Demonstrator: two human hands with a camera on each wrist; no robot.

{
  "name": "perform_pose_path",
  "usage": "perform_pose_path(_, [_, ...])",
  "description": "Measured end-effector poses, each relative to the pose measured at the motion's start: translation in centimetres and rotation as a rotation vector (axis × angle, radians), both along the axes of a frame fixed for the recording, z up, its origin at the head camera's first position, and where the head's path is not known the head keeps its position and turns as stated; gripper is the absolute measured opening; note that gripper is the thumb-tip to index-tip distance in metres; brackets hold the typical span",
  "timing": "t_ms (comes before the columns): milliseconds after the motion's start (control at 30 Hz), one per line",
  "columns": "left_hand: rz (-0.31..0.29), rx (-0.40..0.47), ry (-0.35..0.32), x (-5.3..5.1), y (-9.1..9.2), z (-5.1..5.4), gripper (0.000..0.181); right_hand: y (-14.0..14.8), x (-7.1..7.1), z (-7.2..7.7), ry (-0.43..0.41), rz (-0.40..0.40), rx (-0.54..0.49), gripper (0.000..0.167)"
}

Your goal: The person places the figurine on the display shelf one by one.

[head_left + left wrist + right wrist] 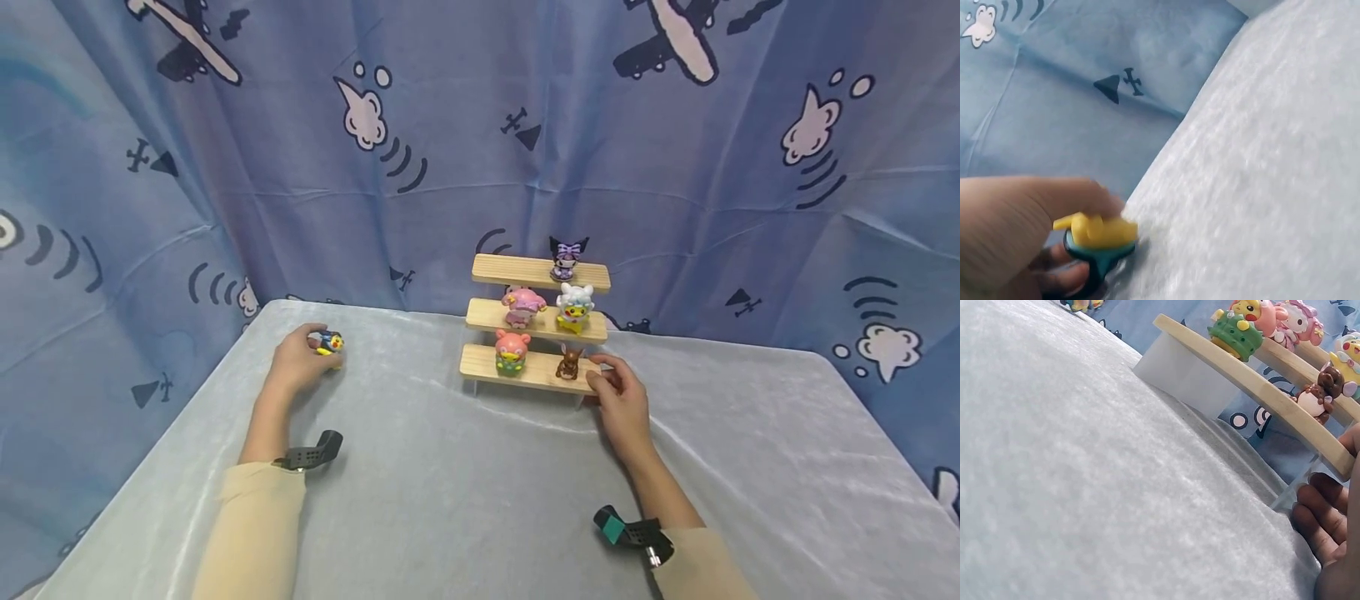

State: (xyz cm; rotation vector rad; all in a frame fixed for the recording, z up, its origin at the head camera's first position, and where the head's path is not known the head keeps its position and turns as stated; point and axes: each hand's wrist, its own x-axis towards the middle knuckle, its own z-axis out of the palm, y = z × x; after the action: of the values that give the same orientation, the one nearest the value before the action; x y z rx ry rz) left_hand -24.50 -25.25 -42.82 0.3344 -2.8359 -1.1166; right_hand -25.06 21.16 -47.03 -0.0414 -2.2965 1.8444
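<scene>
My left hand (294, 362) holds a small figurine (330, 342) at the left side of the table. In the left wrist view the figurine (1102, 236) shows yellow, teal and black parts; the fingers hide the rest. On the right, a three-tier wooden display stand (540, 372) has clear supports. My right hand (626, 410) grips the right end of its lowest tier, thumb near the top, other fingers below the board (1329, 453). Beside that thumb sits a brown figurine (568, 364). A pink-hooded figurine (512, 353) with a green body shares this tier.
On the middle tier stand a pink figurine (522, 307) and a white-hooded yellow one (574, 308). A black and purple figurine (567, 259) occupies the top tier's right part. A pale cloth covers the table (450, 483); a blue patterned curtain (465, 125) hangs behind.
</scene>
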Motion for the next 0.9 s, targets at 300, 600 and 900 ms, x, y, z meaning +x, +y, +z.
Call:
perform_pose_path(300, [0.029,0.203,0.149,-0.5,1.6,0.6,0.058,-0.1,0.3,0.3,0.022,0.001,-0.007,0.03])
perform_pose_path(600, [-0.204,0.188,0.154,-1.0,1.9,-0.5,0.05,-0.1,0.3,0.4,0.024,0.006,-0.01,0.03])
perform_pose_path(900, [-0.232,0.19,0.226,-1.3,2.1,-1.6,0.04,-0.1,0.3,0.4,0.043,0.007,-0.006,0.029])
